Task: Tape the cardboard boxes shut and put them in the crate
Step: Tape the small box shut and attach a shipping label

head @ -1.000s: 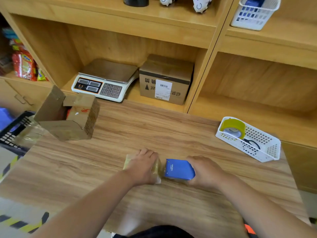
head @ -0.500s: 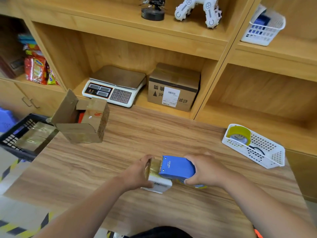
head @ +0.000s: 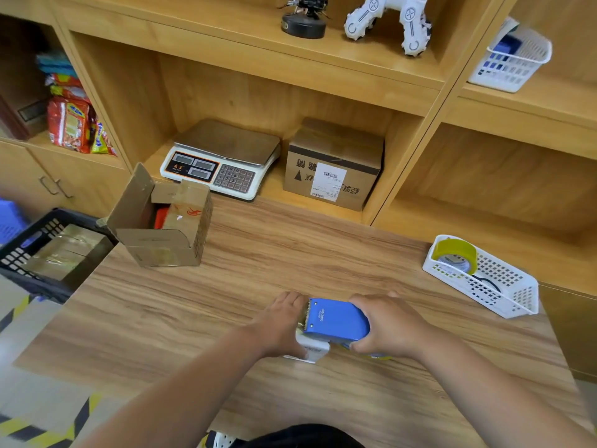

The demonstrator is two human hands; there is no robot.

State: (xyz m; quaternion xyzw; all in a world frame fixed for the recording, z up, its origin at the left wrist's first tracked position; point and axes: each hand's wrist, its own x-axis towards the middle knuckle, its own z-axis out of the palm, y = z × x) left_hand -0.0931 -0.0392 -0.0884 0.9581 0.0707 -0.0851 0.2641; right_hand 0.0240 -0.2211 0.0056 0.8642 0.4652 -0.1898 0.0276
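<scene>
left hand (head: pixel 280 322): we see its fingers curled round the small box (head: pixel 310 349), near edge of the table (head: pixel 290 253)
right hand (head: pixel 389 326): grips the tape dispenser (head: pixel 339 318), which sits on top of the small box
open box (head: pixel 161 245): table's far left, flap up
crate (head: pixel 48 225): just off the table's left edge, taped boxes (head: pixel 64 253) inside

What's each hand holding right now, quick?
Left hand: closed around the small box, steadying it.
Right hand: closed around the blue tape dispenser, which sits on top of that box.

Wooden shelving (head: pixel 323 101) behind wood-grain table (head: pixel 193 318); striped floor (head: pixel 19 428).
</scene>
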